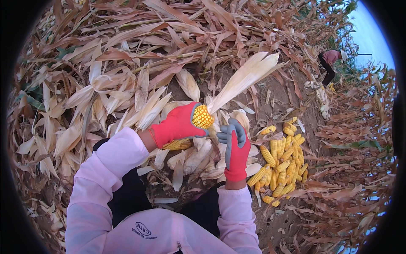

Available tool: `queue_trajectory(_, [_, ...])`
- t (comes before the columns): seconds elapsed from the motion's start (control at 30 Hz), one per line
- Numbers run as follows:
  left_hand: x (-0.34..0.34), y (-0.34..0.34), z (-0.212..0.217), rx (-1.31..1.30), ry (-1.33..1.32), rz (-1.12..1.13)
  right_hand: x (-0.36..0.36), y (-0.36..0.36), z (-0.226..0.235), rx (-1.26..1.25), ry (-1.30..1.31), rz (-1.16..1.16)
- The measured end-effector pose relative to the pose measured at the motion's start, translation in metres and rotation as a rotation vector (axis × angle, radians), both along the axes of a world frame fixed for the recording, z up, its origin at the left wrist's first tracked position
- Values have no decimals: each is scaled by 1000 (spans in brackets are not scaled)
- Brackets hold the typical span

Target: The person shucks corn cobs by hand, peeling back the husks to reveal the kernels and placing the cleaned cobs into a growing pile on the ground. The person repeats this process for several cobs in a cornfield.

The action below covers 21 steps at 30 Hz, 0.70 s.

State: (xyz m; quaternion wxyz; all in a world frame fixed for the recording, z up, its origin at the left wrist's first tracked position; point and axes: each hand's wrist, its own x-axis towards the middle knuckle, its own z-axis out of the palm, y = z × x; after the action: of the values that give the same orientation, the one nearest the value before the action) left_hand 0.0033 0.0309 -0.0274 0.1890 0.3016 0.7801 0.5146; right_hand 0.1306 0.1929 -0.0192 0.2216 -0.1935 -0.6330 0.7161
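Note:
My left hand, in a red and grey glove, is closed around a corn cob. The cob's rounded yellow end shows beyond the fingers. From beside that end, a long pale husk fans out toward the upper right. My right hand, gloved alike, is just right of and below the cob, apart from it. Its fingers are loosely bent with gaps between them, and nothing shows in them. Yellow kernels show under my left wrist; whether they belong to another cob, I cannot tell. Pale husked ears lie beneath my hands.
On the soil to the right is a pile of bare yellow cobs. Dry stalks and leaves cover the far side, with loose husks at left. A person bends over in the far right distance. Cut stalks lie along the right.

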Motion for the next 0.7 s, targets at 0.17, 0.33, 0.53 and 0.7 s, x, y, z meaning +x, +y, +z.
queue_trajectory(0.17, [2,0,-2,-243,171,51,-4,33,14,-12,38,-131])
queue_trajectory(0.33, [6,3,-10,-307,453,24,-5,54,7,-108,57,-88])
queue_trajectory(0.53, [10,6,-4,-468,532,-54,-7,64,1,-151,16,-70])
queue_trajectory(0.7, [17,5,-6,-524,646,-58,-7,52,9,-65,-47,-175])
